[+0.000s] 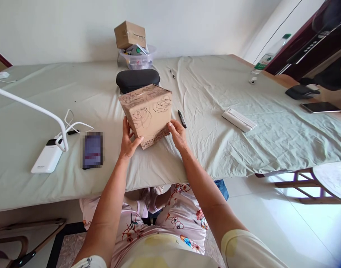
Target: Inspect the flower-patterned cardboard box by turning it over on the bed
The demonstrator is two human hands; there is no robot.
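Note:
Between my two hands is a brown cardboard box [151, 116], tilted, with dark scribbled swirls drawn on its top and front. My left hand [129, 140] grips its lower left side, thumb along the bottom front edge. On the other side my right hand [177, 133] holds the lower right edge, thumb against the front face. Whether the box touches the cloth underneath cannot be made out. A black marker [182, 119] lies on the cloth just beyond my right hand. Right behind the box sits a black zip case [138, 79].
Light green cloth [204, 149] covers the table. At left are a white power bank [47, 156], a lamp arm [33, 105] and a phone [92, 150]. Behind stands a plastic basket [142, 61] topped by another box [130, 34]. To the right lie a white case [239, 119] and a bottle [271, 54].

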